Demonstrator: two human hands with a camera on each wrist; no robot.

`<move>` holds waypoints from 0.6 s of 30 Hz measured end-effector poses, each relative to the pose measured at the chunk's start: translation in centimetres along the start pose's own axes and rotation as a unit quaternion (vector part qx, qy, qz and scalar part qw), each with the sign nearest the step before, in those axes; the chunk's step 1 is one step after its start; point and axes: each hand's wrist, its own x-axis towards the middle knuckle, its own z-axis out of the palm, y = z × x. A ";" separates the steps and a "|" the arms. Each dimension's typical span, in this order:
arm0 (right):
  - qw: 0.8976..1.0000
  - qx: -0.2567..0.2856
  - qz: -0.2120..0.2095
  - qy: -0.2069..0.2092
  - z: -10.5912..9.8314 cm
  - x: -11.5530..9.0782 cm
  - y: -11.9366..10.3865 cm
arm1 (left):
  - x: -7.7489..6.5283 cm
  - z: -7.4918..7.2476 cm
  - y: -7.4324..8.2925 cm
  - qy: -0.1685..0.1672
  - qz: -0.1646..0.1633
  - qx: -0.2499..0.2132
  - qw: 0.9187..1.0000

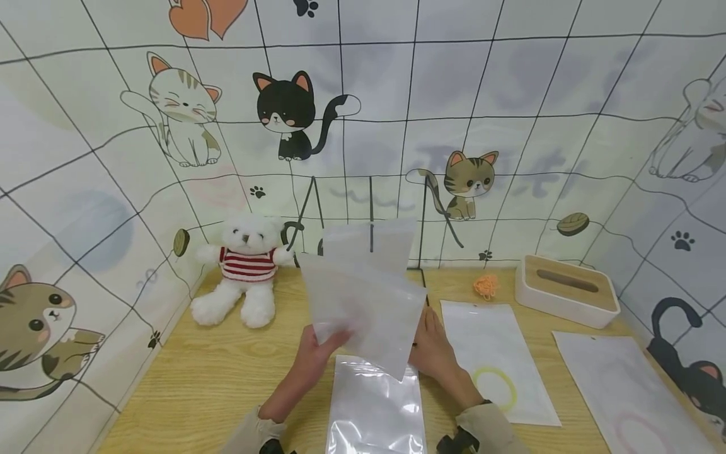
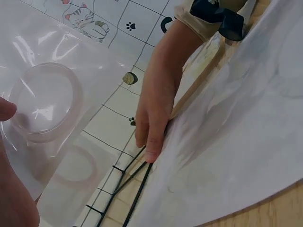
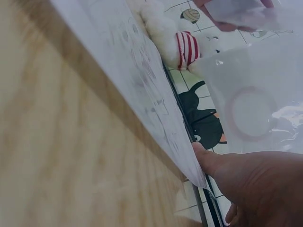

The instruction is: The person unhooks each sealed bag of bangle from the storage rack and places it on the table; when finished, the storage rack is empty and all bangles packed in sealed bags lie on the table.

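My left hand [image 1: 312, 359] pinches a translucent plastic bag [image 1: 360, 302], thumb in front and fingers behind, seen faintly through it. The left wrist view shows a pale pink ring [image 2: 75, 92] inside this bag. Behind stands a second translucent bag [image 1: 391, 243] on a black wire rack [image 1: 423, 227]; another ring [image 2: 92, 168] shows through that one. My right hand [image 1: 439, 350] is low at the rack's right side, its thumb [image 3: 210, 161] and fingers pinching a black wire, with a white bag edge beside the thumb. A shiny zip bag [image 1: 374, 403] lies between my forearms.
At the left sits a white teddy bear [image 1: 246, 265] in a striped shirt. To the right lie a white bag with a yellow ring [image 1: 513, 384] and one with a pink ring [image 1: 641, 422]. Behind them are an orange tangle [image 1: 485, 287] and a tissue box [image 1: 567, 306].
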 end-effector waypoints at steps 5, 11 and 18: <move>0.999 0.020 0.026 -0.016 0.1 0.3 -0.2 | -1.3 -2.3 1.8 0.000 -0.036 -0.002 0.999; 0.999 0.020 0.034 -0.029 0.0 0.5 -0.2 | -3.0 -5.6 3.3 0.006 -0.155 -0.008 0.988; 0.999 0.024 0.034 -0.027 0.1 0.4 -0.4 | -5.3 -9.3 3.4 0.026 -0.240 0.035 0.970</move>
